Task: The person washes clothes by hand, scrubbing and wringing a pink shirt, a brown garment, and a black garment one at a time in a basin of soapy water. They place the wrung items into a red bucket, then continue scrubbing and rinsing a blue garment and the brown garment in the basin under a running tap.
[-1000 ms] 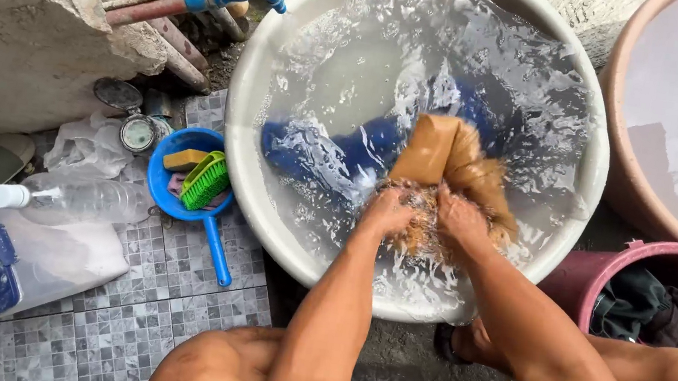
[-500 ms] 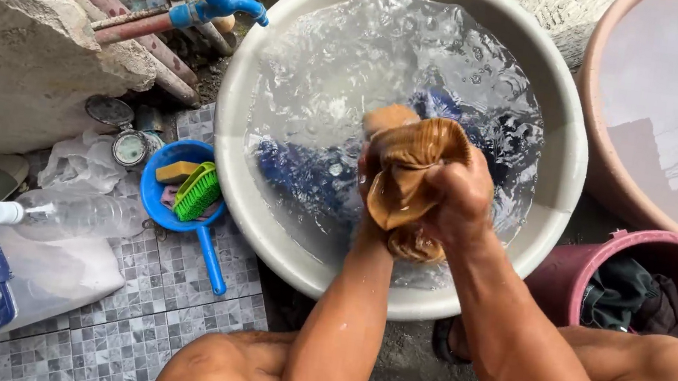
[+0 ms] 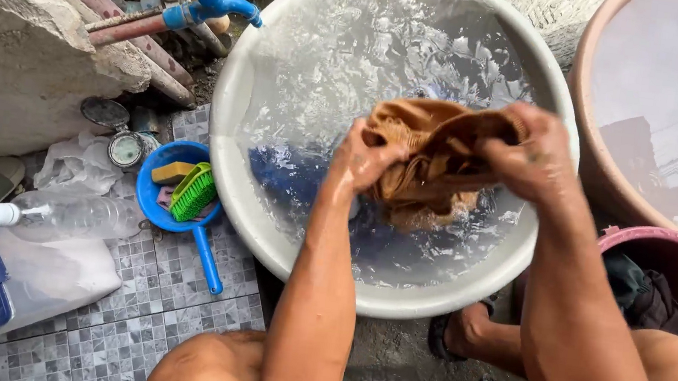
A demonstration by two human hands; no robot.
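Tiled floor (image 3: 123, 336) has a blue dipper (image 3: 174, 196) holding a green brush (image 3: 194, 192), right beside the white basin (image 3: 226, 159). Both hands, left (image 3: 364, 163) and right (image 3: 532, 158), grip a wet brown cloth (image 3: 433, 163) above the water; blue laundry (image 3: 289, 176) sits under it.

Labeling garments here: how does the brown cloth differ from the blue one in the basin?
The brown cloth is lifted above the water, bunched between the left hand and right hand; the blue cloth lies under the water, untouched. The brown cloth shows clear folds and ribbing; the blue cloth is blurred by ripples, so its shape is hard to tell. Both are wet and over the same white basin.
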